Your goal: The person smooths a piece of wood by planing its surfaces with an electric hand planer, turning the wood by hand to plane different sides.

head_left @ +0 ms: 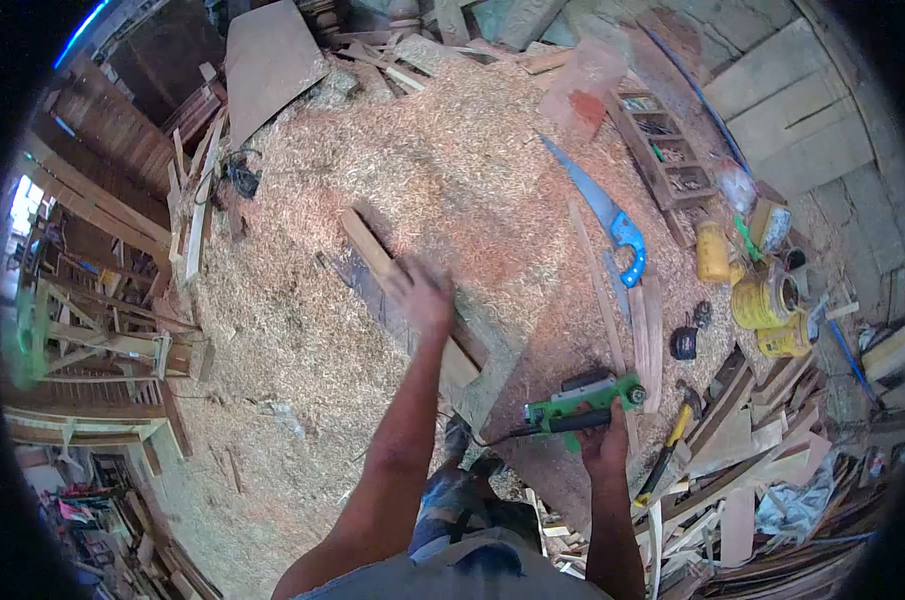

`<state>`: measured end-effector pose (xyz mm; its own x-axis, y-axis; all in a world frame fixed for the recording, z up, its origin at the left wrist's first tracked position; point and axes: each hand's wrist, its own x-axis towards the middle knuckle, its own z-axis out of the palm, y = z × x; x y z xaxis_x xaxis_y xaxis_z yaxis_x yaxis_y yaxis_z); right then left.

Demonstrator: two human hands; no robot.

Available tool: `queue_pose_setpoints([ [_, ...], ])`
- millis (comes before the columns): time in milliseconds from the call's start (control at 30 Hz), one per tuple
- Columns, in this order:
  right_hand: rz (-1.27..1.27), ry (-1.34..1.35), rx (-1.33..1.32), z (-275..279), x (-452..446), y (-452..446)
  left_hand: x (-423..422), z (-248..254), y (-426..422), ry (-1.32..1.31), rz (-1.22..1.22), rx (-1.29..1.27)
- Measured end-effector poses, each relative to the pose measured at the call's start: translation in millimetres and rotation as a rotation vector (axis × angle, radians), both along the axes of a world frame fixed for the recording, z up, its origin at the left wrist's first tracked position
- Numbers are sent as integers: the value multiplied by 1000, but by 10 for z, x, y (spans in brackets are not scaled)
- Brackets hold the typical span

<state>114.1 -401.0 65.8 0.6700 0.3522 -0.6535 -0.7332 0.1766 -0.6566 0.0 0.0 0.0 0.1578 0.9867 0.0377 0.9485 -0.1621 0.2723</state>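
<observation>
On my feed the left hand (pixel 424 297) is a blur; I can't separate its fingers, and it covers the middle of the wooden batten (pixel 368 240). The green electric planer (pixel 577 405) hides part of the right hand (pixel 603 445) from me. I can't identify the small contents of the compartmented wooden box (pixel 636 142). A green shape (pixel 29 332) by the left rim is too smeared to name, and the lower edge crops the shirt (pixel 462 570).

Soft, fairly even light falls across the wood shavings (pixel 322 165); a bright opening (pixel 22 206) glares near nine o'clock, a blue streak (pixel 80 33) towards ten. The left hand (pixel 425 300) is motion-blurred, fingers smeared. Fisheye distortion bends the edges into black.
</observation>
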Motion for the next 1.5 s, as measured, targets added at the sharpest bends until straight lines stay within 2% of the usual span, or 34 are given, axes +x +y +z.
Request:
queue_pose_setpoints([
  [67,-103,101,90,23,53,-99,-285,-123,-10,-99,101,47],
  [100,-131,46,58,-99,36,156,-313,-348,205,-235,92,21],
  [167,-187,16,3,-161,-43,191,-485,-427,149,-429,77,-15],
  [200,-171,-10,-40,-164,-105,177,-572,-496,120,-488,62,34],
  [300,-85,-158,-208,62,-188,59,-880,-833,-111,-625,258,132],
  [367,13,-297,-378,471,-431,10,-1137,-559,-239,-718,584,37],
  [467,195,-322,-461,714,-627,-255,-1477,-687,-244,-681,650,64],
  [567,396,-454,-613,893,-847,-368,-1346,-475,-436,-717,213,165],
  [600,389,-532,-630,824,-909,-397,-1232,-412,-479,-670,135,126],
  [700,460,-538,-623,821,-1011,-332,-826,-244,-523,-605,30,-10],
  [833,600,-567,-548,1055,-1093,97,-585,-525,-313,-541,61,88],
  [967,724,-631,-512,1035,-1051,387,-620,-484,143,-517,65,127],
  [1067,790,-832,-567,785,-1016,401,-607,-710,181,-453,65,155],
  [1133,835,-949,-602,611,-1003,391,-621,-637,178,-425,68,79],
  [1200,812,-1225,-630,485,-1010,487,-666,-625,260,-425,104,-50],
  [1300,1019,-966,-654,582,-1043,699,-811,-670,598,-691,324,-235],
  [1333,1026,-1062,-641,471,-1059,707,-881,-777,753,-819,421,-326],
  [1400,1046,-1141,-627,312,-1106,786,-955,-951,977,-1084,467,-500],
  [1500,1061,-1140,-624,137,-1163,877,-969,-963,969,-1183,514,-560],
])
